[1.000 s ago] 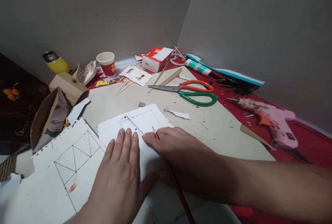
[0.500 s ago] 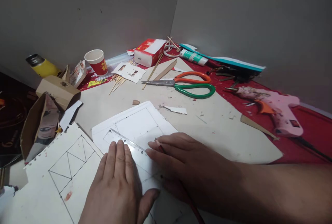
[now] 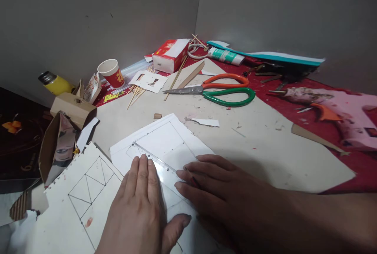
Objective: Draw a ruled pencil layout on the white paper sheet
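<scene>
pressing down: left hand (image 3: pixel 138 211) lies flat on the clear ruler (image 3: pixel 160 169), fingers together, thumb out to the side at about 3 o'clock
right hand: right hand (image 3: pixel 218 191) sits just beside the left one, fingers curled in and touching the ruler's far edge; a dark pencil tip (image 3: pixel 194 181) peeks out between the fingers, so looks like it's pinching a pencil, most of it hidden tbh
ruler spot: lies slanted across the white sheet (image 3: pixel 165 140) with a drawn rectangle, right in front of the person
9 o'clock side: torn white card (image 3: pixel 73 195) with a triangle grid, then an open cardboard box (image 3: pixel 55 144)
12 o'clock, further out: orange and green scissors (image 3: pixel 219 91), a bunch of wooden sticks (image 3: pixel 137 93)
far back: red paper cup (image 3: pixel 110 71), red tissue box (image 3: pixel 171 53), yellow bottle (image 3: pixel 54 83)
2 o'clock: pink glue gun (image 3: pixel 332 108) on the red mat (image 3: pixel 362 167)
</scene>
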Action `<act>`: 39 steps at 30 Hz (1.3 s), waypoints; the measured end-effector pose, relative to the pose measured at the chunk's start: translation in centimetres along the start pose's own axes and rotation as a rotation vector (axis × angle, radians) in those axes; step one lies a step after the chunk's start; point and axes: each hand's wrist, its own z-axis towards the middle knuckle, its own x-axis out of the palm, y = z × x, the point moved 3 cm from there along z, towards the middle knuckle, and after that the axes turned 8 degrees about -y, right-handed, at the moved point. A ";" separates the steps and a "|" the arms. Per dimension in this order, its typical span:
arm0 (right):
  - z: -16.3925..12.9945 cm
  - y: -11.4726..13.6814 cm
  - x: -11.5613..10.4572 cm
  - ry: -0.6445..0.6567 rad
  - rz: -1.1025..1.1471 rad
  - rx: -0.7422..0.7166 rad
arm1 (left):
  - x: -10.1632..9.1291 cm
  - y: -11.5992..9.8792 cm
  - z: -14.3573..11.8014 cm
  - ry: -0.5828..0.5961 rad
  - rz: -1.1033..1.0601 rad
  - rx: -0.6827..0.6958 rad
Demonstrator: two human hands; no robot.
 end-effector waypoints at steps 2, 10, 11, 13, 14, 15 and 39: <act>-0.1 -0.1 0.1 0.000 -0.003 -0.015 | 0.2 0.1 0.0 0.010 -0.013 -0.004; 0.0 -0.2 0.1 -0.073 -0.047 -0.039 | 0.3 0.5 0.0 0.015 -0.001 0.012; 0.0 -0.1 0.1 -0.079 -0.060 -0.039 | 0.2 0.5 0.1 0.015 0.004 0.015; 0.1 -0.1 0.0 -0.086 -0.072 -0.036 | 0.1 0.6 0.3 0.015 0.009 0.017; 0.1 0.0 0.0 -0.085 -0.071 -0.030 | 0.1 0.6 0.4 0.021 0.009 0.017; 0.1 0.0 -0.1 -0.085 -0.068 -0.028 | 0.0 0.7 0.4 0.026 0.008 0.019; -0.2 0.0 -0.2 -0.052 0.027 0.005 | -0.2 1.1 0.3 0.016 -0.037 0.036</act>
